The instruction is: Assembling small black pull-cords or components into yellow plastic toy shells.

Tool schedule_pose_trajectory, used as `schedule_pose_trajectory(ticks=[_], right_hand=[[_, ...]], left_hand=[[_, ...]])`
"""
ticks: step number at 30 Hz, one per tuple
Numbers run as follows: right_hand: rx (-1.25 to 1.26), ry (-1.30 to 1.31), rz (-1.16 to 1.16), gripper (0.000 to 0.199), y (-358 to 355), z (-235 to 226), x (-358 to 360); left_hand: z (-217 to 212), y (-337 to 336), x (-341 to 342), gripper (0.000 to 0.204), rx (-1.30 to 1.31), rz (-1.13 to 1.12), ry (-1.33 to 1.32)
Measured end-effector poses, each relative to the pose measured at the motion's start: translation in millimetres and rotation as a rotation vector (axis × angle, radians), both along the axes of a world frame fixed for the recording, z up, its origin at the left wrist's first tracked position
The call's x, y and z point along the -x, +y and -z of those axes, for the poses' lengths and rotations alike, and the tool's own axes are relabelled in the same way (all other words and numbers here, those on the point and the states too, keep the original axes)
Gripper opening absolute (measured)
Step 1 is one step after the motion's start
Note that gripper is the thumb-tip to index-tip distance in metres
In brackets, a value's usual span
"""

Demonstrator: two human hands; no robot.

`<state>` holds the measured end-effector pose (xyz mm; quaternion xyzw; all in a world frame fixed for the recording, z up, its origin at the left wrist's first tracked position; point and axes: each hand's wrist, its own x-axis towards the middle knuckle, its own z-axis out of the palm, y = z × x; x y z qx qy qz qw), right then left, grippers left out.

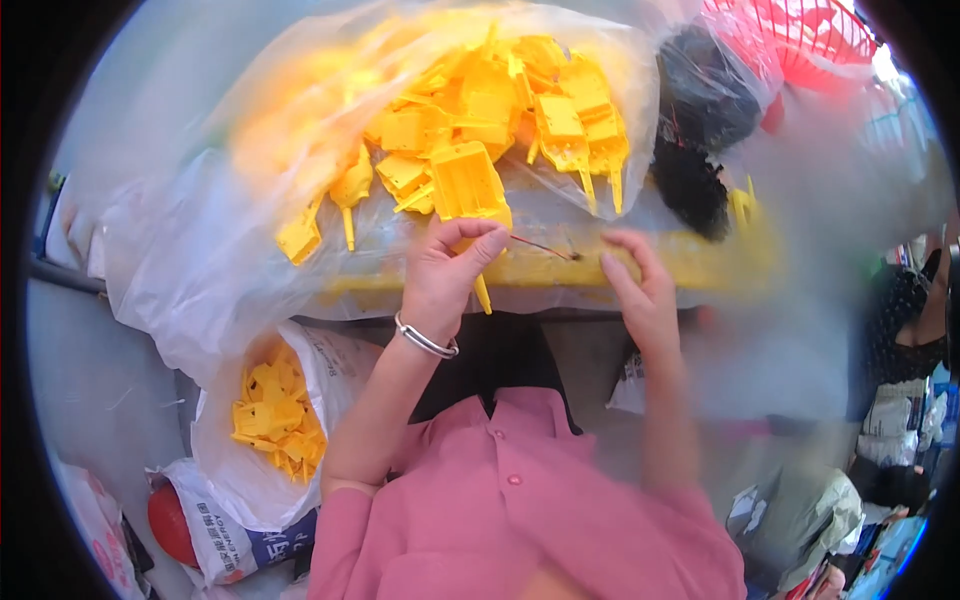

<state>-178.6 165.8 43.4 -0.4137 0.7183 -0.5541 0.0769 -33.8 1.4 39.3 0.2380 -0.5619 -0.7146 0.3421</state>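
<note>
My left hand is closed in a pinch on a thin red and dark wire, which sticks out to the right and ends in a small dark tip. A yellow plastic housing, shaped like an open tray, shows just beyond my fingers, and its narrow stem pokes out below them. Whether that hand also grips the housing cannot be made out. My right hand is held near the wire's end, thumb and forefinger apart, with nothing seen between them. Beyond both hands, several similar yellow housings lie heaped in clear plastic.
A black bristly bundle lies right of the heap, below a dark plastic bag. A red basket stands at the far right. Lower left, a white sack holds more yellow pieces. The table's yellowish front edge runs beneath my hands.
</note>
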Motion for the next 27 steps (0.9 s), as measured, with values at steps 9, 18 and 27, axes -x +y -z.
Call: schedule_pose_trajectory(ticks=[9,18,27], right_hand=[[0.007,0.043,-0.203,0.032,-18,-25,-16],[-0.068,0.113,-0.223,0.038,-16,-10,-13],[0.011,0.092,-0.08,0.008,-22,-10,-24]], left_hand=[[-6,4,-6,0.016,-0.069,0.058,0.021],[0,-2,-12,0.014,-0.165,0.076,0.064],[2,0,-8,0.022,-0.235,0.033,0.063]])
